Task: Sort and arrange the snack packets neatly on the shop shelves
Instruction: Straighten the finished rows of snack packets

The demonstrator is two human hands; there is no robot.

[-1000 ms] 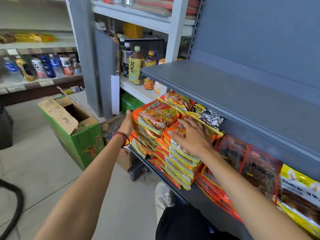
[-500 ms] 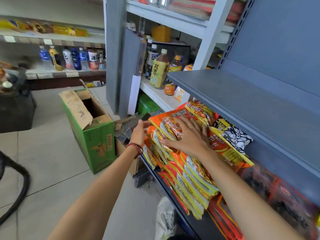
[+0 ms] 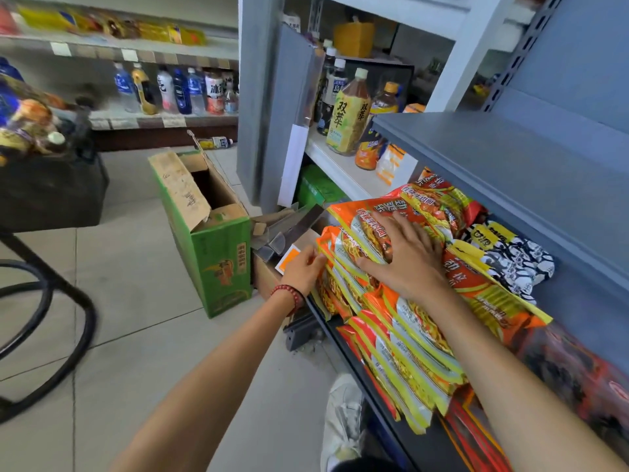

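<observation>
On the floor at the left, one green cardboard box (image 3: 218, 253) is seen with its flaps open. Right of it, the left hand (image 3: 301, 272), with one red bead bracelet (image 3: 287, 296) on the wrist, is laid against the left end of the orange noodle packets (image 3: 408, 335). Its fingertips touch the edges of the packets, but it cannot be told if an edge is pinched or only pushed.

The packets are kept on the dark lower shelf (image 3: 418, 447), at its left end, under the grey upper shelf (image 3: 510, 165). They are laid flat with the printed faces up and overlapped like roof tiles. Their long axis is turned along the front edge of the shelf, from far left to near right. About eight edges seem to be shown, but the pile is too dense for an exact count.

The right hand (image 3: 408, 264) is pressed flat on the top packet, with the fingers straight, spread wide and pointed to the left.

To the right, one black-and-white packet (image 3: 514, 260) is placed just beside the pile. Nearer and further right, dark red packets (image 3: 571, 366) are stood on the same shelf.
</observation>
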